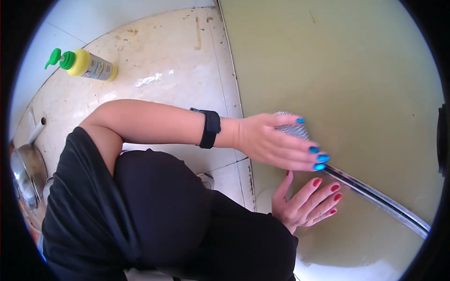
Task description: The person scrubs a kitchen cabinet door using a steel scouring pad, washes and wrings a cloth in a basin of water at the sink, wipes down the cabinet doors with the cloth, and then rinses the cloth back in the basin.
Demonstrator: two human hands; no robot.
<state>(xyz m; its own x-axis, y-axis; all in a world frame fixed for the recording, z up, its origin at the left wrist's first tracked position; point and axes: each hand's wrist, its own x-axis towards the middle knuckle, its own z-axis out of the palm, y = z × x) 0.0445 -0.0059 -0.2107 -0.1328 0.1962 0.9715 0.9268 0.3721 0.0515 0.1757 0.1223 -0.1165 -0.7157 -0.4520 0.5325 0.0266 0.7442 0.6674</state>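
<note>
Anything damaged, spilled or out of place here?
Yes: the cream-coloured tiled floor shows scattered brown marks, including a long streak near the view's top; against the pale surface they look like dirt or wear.

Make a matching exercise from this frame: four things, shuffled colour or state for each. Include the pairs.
Things
1. pump bottle
2. wrist strap
3. mesh pad
4. right hand

Colours or states
A. red-nailed
B. silvery, partly covered by the left hand
C. yellow and green
D. black

Pairs: 1-C, 2-D, 3-B, 4-A
</note>
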